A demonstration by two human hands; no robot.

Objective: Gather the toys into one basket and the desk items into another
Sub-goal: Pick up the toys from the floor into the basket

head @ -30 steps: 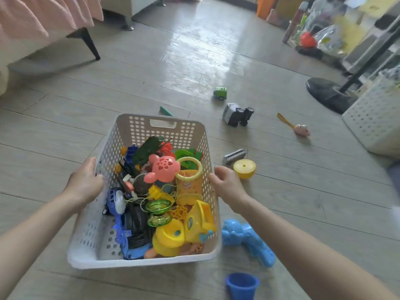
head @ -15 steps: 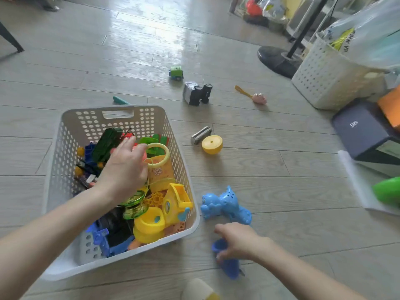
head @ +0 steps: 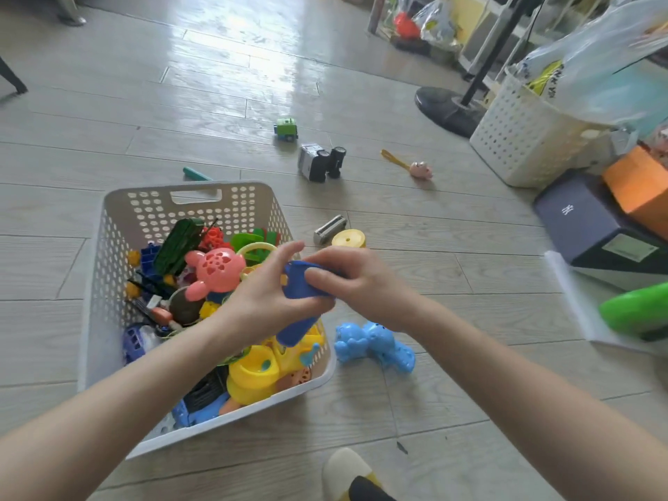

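A white perforated basket [head: 108, 247] on the floor is full of colourful plastic toys, among them a pink animal-shaped toy [head: 213, 271]. Above its right rim both hands hold a blue plastic cup toy [head: 298, 301]. My left hand [head: 264, 301] grips it from the left and below. My right hand [head: 347, 280] curls over its top from the right. A blue bear-shaped toy [head: 374, 347] lies on the floor just right of the basket. A second white basket [head: 520, 139] holding a plastic bag stands at the far right.
On the floor beyond the basket lie a green toy truck [head: 286, 129], an overturned white toy car [head: 320, 162], a pink spoon toy [head: 415, 168], a yellow disc [head: 349, 238], a silver item [head: 329, 224] and a teal pen [head: 195, 174]. Boxes [head: 592, 226] and a fan base [head: 444, 108] crowd the right.
My right hand has lifted the blue cup from the floor to above the basket's right rim. My left hand left the toys in the basket and took hold of the cup too.
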